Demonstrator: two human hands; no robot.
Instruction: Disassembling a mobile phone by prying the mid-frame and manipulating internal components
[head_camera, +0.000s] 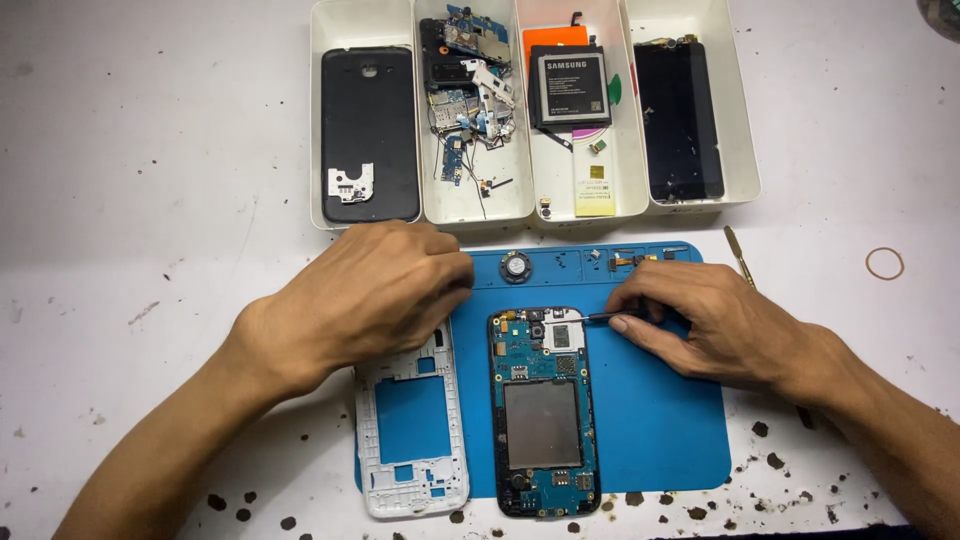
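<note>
The right hand pinches thin tweezers, tip at the top of an opened phone lying on a blue mat. The left hand, loosely curled and holding nothing visible, rests over a white phone frame beside it. Behind, a white divided tray holds parts on the tabletop.

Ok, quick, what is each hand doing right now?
Left hand: closed, knuckles up, above the white frame; contents cannot be told.
Right hand: pinching tweezers at the opened phone.
</note>
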